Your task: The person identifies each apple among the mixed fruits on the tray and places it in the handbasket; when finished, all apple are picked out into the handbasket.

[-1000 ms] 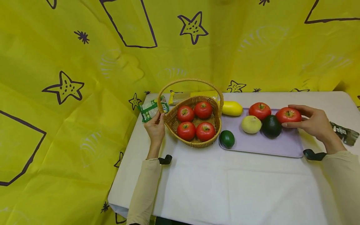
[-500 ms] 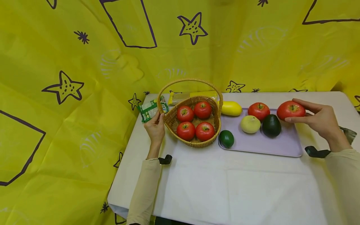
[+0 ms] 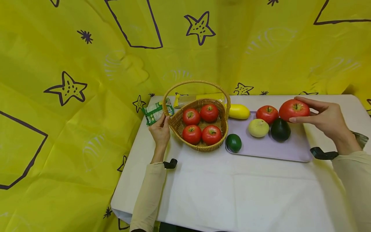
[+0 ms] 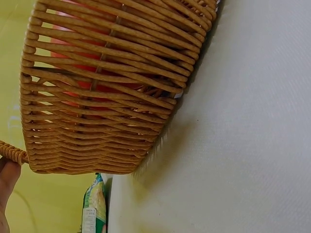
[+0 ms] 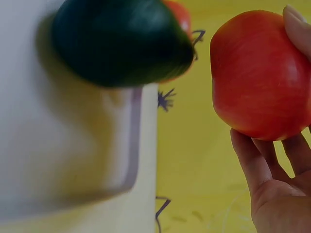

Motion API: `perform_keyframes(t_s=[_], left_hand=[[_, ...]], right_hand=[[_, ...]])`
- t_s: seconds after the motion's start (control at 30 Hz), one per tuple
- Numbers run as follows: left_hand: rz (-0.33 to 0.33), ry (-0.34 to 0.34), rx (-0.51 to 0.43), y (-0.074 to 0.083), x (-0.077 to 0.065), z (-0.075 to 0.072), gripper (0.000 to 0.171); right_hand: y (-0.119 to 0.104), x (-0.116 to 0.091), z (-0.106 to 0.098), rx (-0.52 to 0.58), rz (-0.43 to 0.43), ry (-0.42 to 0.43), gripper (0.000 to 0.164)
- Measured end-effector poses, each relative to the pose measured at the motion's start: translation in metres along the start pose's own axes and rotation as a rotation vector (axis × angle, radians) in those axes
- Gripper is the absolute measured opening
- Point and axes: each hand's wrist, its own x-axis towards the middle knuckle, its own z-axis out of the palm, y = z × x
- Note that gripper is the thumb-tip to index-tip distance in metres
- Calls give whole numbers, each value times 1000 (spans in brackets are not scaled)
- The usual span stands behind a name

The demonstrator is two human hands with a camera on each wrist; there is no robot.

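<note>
At the left, my left hand (image 3: 160,132) pinches the foot of the handle on a wicker basket (image 3: 203,148). Several red apples (image 3: 211,135) lie inside it. My right hand (image 3: 328,121) grips another red apple (image 3: 294,110), raised above the right part of a lilac tray (image 3: 269,153); the right wrist view shows thumb and fingers around this apple (image 5: 262,73). On the tray sit a second red apple (image 3: 266,114), a pale yellow round fruit (image 3: 258,128), a dark avocado (image 3: 280,130) and a small green fruit (image 3: 233,143) near the basket.
Behind the basket lie a green packet (image 3: 156,112) and a yellow clear-windowed packet (image 3: 186,101). A long yellow fruit (image 3: 239,111) rests beside the tray's back left corner. Part of a dark packet (image 3: 360,139) shows behind my right wrist. A yellow patterned cloth (image 3: 174,58) hangs behind the table.
My right hand has lifted the apple off the tray, first slightly rightward, then up and back left over the avocado. The left hand and basket have stayed in place.
</note>
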Motion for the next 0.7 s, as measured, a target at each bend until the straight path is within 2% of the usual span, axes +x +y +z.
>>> perform_keyframes(t_s=[0.27,0.4,0.53,0.7], left_hand=[[1,-11,-1,-1,0,1,26],[-5,-9,8,-18,1,2,27],[-15,-5,11,-34,1,1,27],[-14,-17,-9,-39,2,-1,28]], right_hand=[[-12,4,18,164,-38,-121,74],[-12,8,29,190,-85,-177,74],[-11,11,42,72,-82,-194,72],[-12,11,60,-122,-62,-213,71]])
